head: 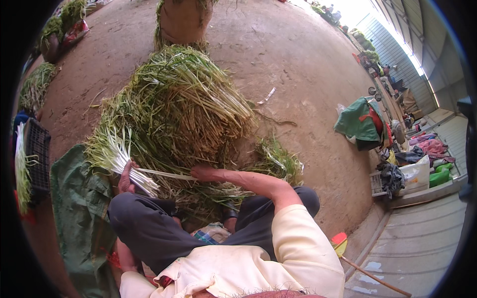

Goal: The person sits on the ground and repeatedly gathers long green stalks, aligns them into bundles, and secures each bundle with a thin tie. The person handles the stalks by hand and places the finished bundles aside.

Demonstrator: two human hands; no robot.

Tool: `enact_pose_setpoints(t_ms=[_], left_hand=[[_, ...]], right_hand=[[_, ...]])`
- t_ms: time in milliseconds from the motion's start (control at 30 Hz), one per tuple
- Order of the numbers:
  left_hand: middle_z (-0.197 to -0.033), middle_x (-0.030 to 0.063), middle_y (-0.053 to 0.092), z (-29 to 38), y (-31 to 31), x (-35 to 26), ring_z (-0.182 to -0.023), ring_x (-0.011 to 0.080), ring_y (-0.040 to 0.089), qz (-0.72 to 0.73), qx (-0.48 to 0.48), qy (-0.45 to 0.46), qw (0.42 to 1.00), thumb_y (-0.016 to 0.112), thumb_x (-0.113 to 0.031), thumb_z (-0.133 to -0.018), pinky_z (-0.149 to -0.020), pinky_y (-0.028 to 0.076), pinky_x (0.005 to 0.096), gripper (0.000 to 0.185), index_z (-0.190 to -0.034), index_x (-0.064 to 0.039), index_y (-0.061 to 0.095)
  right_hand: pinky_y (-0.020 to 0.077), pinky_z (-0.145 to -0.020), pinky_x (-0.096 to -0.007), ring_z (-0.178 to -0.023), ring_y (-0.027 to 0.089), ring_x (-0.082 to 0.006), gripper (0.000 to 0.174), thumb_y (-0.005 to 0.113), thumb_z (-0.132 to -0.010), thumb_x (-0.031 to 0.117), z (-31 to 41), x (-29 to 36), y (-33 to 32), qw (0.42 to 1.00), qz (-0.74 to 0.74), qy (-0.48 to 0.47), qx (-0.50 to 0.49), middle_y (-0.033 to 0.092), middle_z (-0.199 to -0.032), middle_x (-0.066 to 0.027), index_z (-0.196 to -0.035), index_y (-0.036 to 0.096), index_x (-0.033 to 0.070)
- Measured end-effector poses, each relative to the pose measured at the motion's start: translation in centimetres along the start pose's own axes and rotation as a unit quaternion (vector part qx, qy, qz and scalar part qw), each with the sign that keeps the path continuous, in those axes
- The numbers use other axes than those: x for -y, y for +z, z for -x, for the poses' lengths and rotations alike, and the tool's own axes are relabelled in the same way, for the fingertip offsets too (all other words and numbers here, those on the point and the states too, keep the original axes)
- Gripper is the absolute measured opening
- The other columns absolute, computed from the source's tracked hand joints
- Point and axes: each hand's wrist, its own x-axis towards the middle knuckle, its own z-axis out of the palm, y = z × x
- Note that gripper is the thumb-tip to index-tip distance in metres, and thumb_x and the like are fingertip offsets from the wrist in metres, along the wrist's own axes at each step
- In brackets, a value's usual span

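My left hand (126,179) grips a bundle of peeled, white-stemmed greens (121,154), which look like scallions, by my left knee. Their leafy ends point up and to the left. Pale stalks (166,173) stretch from this bundle across to my right hand (204,173), whose fingers are closed around their far end. Beyond my hands lies a large heap of unpeeled greens (179,108), its brown root ends facing me and to the right. Loose stripped leaves (212,193) cover the ground between my feet.
A green woven sheet (80,201) spreads along my left. Farther left, a black plastic crate (37,160) stands beside more white-stemmed greens (22,167). Leafy scraps (281,160) lie to the right. A green sack (359,121) and a wooden-handled tool (376,277) are on the right.
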Motion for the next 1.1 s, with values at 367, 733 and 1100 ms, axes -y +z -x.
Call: enact_pose_setpoints(t_ms=[367,733,1100], left_hand=[[-0.099,0.0036,0.069,-0.8,2.6,-4.8,-0.094,0.0185,0.067,-0.061,0.026,0.060,0.996,0.071,-0.022,-0.100,-0.084,0.055,0.0346,0.025,-0.120,-0.008,0.065],[-0.098,0.0060,0.068,0.2,2.1,-1.1,-0.088,0.0195,0.068,-0.052,0.016,0.007,0.998,0.072,-0.018,-0.099,-0.073,0.061,0.0366,0.032,-0.125,-0.002,0.061],[-0.098,0.0050,0.069,-1.2,1.0,0.4,-0.089,0.0189,0.069,-0.004,0.025,0.006,1.000,0.071,-0.018,-0.100,-0.079,0.061,0.0340,0.031,-0.126,-0.002,0.063]], right_hand=[[0.0591,-0.086,-0.0465,-0.105,0.071,-0.0336,0.029,0.071,-0.086,0.019,13.3,-8.4,-1.5,0.851,0.400,0.059,0.335,0.074,-0.114,-0.0156,-0.112,0.075,0.006],[0.0544,-0.075,-0.0394,-0.084,0.068,-0.0226,0.039,0.051,-0.104,0.035,0.9,12.7,-9.1,0.977,-0.197,0.076,0.039,0.069,-0.085,-0.0121,-0.102,0.065,-0.001],[0.0590,-0.086,-0.0335,-0.094,0.073,-0.0215,0.066,0.040,-0.108,0.059,2.1,16.9,-3.6,0.793,-0.569,0.093,0.196,0.073,-0.101,-0.0122,-0.129,0.059,-0.001]])
